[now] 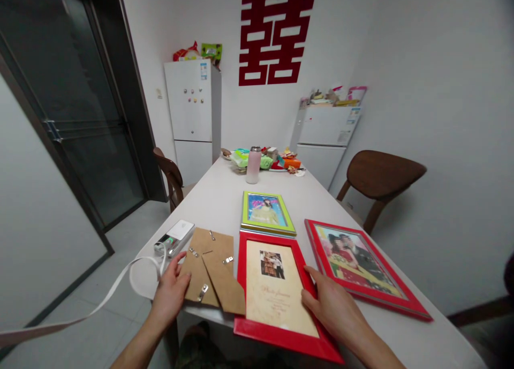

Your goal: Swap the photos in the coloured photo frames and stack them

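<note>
A red picture frame [277, 296] lies flat at the near edge of the white table [225, 197], with a cream sheet and a small photo inside it. My right hand [327, 299] rests on its right side, fingers curled over the red border. To the frame's left lies a brown cardboard frame backing [211, 270] with metal clips and a fold-out stand. My left hand [171, 288] grips the backing's left edge, thumb on top.
A green-framed picture [267, 212] lies behind the red frame, a larger red-framed photo [363, 264] to the right. A white power bank [174, 238] with a white strap [132, 275] sits at the left edge. A pink bottle [253, 165], snacks, two chairs and two fridges stand beyond.
</note>
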Available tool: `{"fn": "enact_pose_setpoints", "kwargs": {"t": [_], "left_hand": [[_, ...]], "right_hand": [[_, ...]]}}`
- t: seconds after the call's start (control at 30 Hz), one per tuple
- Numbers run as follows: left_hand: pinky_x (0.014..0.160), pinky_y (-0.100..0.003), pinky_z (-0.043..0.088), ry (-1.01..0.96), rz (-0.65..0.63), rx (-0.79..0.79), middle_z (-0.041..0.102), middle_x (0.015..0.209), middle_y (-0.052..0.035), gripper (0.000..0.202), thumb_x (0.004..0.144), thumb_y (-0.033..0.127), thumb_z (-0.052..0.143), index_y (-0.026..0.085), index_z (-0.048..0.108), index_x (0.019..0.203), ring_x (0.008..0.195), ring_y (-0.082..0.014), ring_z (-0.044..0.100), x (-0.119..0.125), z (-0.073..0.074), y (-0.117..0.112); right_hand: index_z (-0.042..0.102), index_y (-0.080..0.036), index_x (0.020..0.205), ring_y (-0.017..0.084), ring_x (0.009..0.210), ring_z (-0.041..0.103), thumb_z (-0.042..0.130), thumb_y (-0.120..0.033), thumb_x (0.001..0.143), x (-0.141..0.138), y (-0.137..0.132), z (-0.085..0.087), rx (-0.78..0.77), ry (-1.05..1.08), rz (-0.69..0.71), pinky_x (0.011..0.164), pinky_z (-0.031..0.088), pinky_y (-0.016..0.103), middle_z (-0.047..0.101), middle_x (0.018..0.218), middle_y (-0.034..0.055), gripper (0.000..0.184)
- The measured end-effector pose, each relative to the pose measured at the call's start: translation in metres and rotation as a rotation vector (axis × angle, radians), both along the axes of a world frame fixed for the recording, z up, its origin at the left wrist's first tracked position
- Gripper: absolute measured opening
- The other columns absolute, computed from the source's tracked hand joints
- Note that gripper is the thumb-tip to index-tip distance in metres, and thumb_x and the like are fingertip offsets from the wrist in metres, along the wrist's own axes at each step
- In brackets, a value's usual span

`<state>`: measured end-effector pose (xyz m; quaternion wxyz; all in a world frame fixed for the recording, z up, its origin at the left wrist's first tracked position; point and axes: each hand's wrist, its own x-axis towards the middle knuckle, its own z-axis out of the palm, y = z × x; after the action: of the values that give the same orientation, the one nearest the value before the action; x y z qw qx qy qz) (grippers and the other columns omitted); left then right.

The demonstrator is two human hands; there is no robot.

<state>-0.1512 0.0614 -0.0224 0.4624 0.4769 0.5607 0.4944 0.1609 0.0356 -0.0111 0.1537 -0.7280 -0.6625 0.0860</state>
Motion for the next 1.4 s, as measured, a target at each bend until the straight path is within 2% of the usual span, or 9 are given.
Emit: {"fn": "enact_pose_setpoints", "kwargs": {"t": [0.17,0.27,0.43,0.57,0.73,0.87,1.07,1.27,1.4], "left_hand": [[0.083,-0.038,0.040,0.600,-0.033,0.178,0.054,0.107,-0.0102,0.044,0.071,0.022,0.045,0.013,0.040,0.114,0.098,-0.0246,0.051,-0.010,-0.001,0.003],[0.087,-0.046,0.035,0.863,-0.006,0.290,0.052,0.109,-0.0134,0.041,0.071,0.021,0.045,0.012,0.044,0.110,0.103,-0.0297,0.046,-0.007,0.007,-0.001],[0.092,-0.040,0.035,0.846,-0.146,0.460,0.050,0.115,-0.0089,0.040,0.071,0.018,0.047,0.019,0.044,0.111,0.109,-0.0245,0.042,0.039,0.021,-0.019],[0.096,-0.043,0.031,0.659,-0.427,0.546,0.038,0.127,-0.0115,0.055,0.068,0.023,0.056,0.017,0.036,0.119,0.116,-0.0256,0.034,0.102,0.027,-0.037],[0.089,-0.045,0.036,0.634,-0.602,0.769,0.039,0.124,-0.0163,0.062,0.063,0.017,0.056,0.011,0.033,0.121,0.110,-0.0288,0.039,0.151,0.036,-0.045],[0.080,-0.038,0.044,0.552,-0.480,0.884,0.052,0.104,-0.0114,0.062,0.059,0.003,0.041,0.014,0.032,0.120,0.093,-0.0233,0.049,0.142,0.050,-0.041],[0.074,-0.034,0.044,0.432,-0.036,0.459,0.053,0.093,-0.0063,0.050,0.069,0.014,0.042,0.017,0.032,0.119,0.083,-0.0196,0.054,0.080,0.054,-0.032],[0.074,-0.030,0.043,0.319,-0.039,0.230,0.056,0.098,-0.0053,0.049,0.068,0.017,0.044,0.016,0.036,0.116,0.089,-0.0201,0.054,0.040,0.018,-0.025],[0.079,-0.034,0.041,0.513,-0.067,0.227,0.054,0.104,-0.0081,0.049,0.068,0.017,0.044,0.014,0.038,0.116,0.095,-0.0227,0.051,0.034,0.008,-0.026]], "right_hand": [[0.041,-0.005,0.118,0.025,0.081,0.058,0.042,-0.020,0.065,-0.003,0.003,0.008,0.024,0.104,-0.050,0.069,0.041,0.032,0.062,0.092,0.0165,0.055],[0.032,-0.009,0.124,0.024,0.076,0.059,0.044,-0.019,0.062,-0.003,0.001,0.014,0.006,0.431,-0.110,0.068,0.043,0.033,0.063,0.088,0.0125,0.063],[0.010,-0.024,0.131,0.018,0.062,0.062,0.049,-0.024,0.064,-0.012,-0.010,0.034,-0.179,1.379,-0.204,0.058,0.048,0.032,0.065,0.088,0.0059,0.077],[0.009,-0.026,0.131,0.016,0.057,0.061,0.059,-0.024,0.059,-0.019,-0.016,0.046,-0.166,1.561,-0.197,0.060,0.048,0.031,0.065,0.086,0.0044,0.087],[0.007,-0.022,0.132,0.011,0.041,0.052,0.059,-0.034,0.062,-0.017,-0.015,0.043,-0.121,1.416,-0.114,0.052,0.045,0.027,0.061,0.057,-0.0042,0.088],[0.012,-0.014,0.131,0.012,0.045,0.051,0.056,-0.033,0.064,-0.006,-0.007,0.027,-0.069,1.162,-0.098,0.048,0.041,0.023,0.051,0.048,-0.0075,0.082],[0.037,-0.004,0.121,0.017,0.054,0.055,0.044,-0.034,0.065,0.007,0.003,0.007,0.017,0.493,-0.111,0.053,0.040,0.026,0.057,0.058,0.0006,0.064],[0.046,-0.003,0.115,0.023,0.076,0.060,0.037,-0.030,0.070,0.007,0.005,0.004,0.010,0.074,-0.076,0.066,0.042,0.028,0.064,0.084,0.0140,0.053],[0.050,-0.005,0.111,0.023,0.083,0.059,0.037,-0.029,0.071,0.008,0.007,-0.004,0.022,-0.058,-0.041,0.073,0.042,0.028,0.062,0.093,0.0150,0.048]]}}
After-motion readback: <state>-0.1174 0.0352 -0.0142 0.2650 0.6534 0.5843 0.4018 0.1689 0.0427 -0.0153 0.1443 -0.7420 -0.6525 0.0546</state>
